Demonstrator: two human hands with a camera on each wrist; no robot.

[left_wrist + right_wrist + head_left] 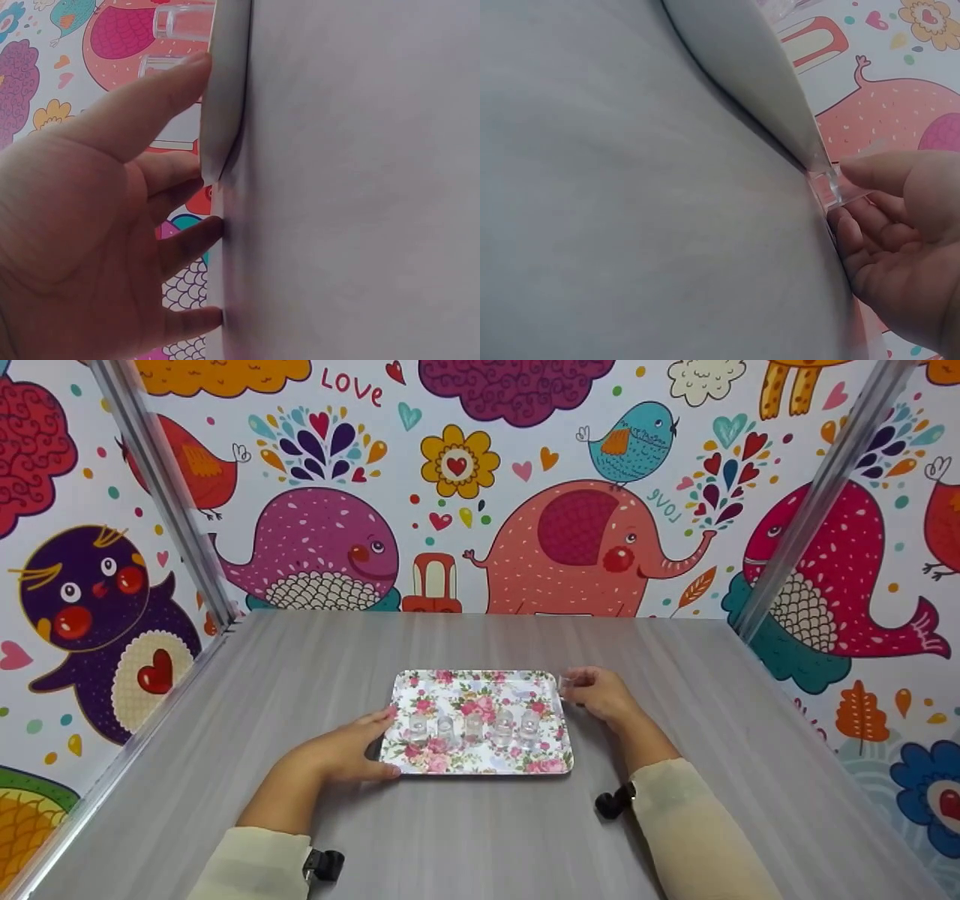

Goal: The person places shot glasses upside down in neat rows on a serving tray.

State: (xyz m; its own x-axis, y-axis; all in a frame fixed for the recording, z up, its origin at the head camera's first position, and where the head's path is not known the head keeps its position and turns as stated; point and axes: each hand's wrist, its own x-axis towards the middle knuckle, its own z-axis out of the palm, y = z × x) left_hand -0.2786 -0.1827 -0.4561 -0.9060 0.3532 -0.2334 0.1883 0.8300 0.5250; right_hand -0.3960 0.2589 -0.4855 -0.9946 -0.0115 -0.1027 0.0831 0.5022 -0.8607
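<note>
A rectangular tray (480,690) with a pink rose print lies on the table. Several small clear shot glasses (472,726) stand on it in a row across its nearer half. My left hand (345,748) rests against the tray's left side, fingers spread and fairly straight. In the left wrist view, its thumb (165,94) touches the rim while the lower fingertips reach the tabletop. Just outside the tray's far right corner, my right hand (600,694) pinches another clear shot glass (834,187) between thumb and fingers, low beside the rim.
The grey wood-grain table (480,840) surrounds the tray on all sides. Cartoon-printed walls (450,405) close off the back and both sides, with metal posts (169,502) at the corners. A small black device (615,802) is fastened at each sleeve cuff.
</note>
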